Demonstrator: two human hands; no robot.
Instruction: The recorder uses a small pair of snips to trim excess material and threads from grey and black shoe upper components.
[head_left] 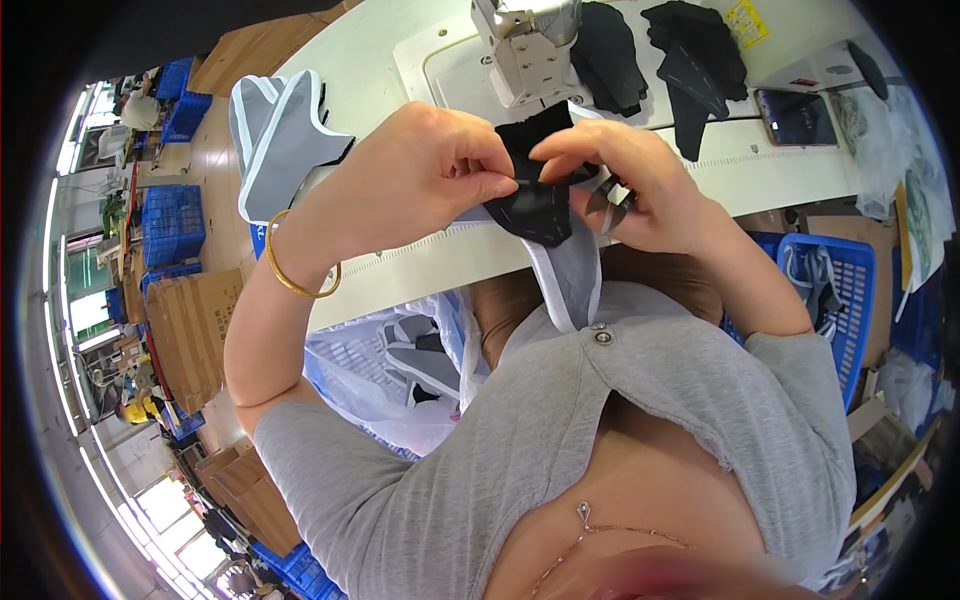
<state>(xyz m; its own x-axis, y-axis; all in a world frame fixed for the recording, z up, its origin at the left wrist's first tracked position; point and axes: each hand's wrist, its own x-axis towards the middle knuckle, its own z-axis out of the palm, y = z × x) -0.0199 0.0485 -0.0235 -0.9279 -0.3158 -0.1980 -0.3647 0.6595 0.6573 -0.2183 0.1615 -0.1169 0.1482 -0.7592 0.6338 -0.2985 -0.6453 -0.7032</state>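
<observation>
My left hand (pixel 435 165) pinches the edge of a black fabric piece (pixel 535 215) between thumb and forefinger. My right hand (pixel 640 180) has small thread snips (pixel 608 205) tucked in its palm, blades showing below the fingers. Its forefinger reaches to the upper right part of the black fabric; whether it grips the cloth I cannot tell. Joined to or lying under the black piece, a grey strip with white edging (pixel 567 280) hangs down over the table's front edge toward my lap. Just behind my hands stands the sewing machine head (pixel 530 50).
Grey pieces with white edging (pixel 280 140) lie stacked at the table's left. Black cut pieces (pixel 690 65) and a phone (pixel 797 118) are on the right. Below the table are a plastic-lined basket (pixel 345 350) and a blue basket (pixel 850 300). Cardboard boxes (pixel 190 335) stand farther left.
</observation>
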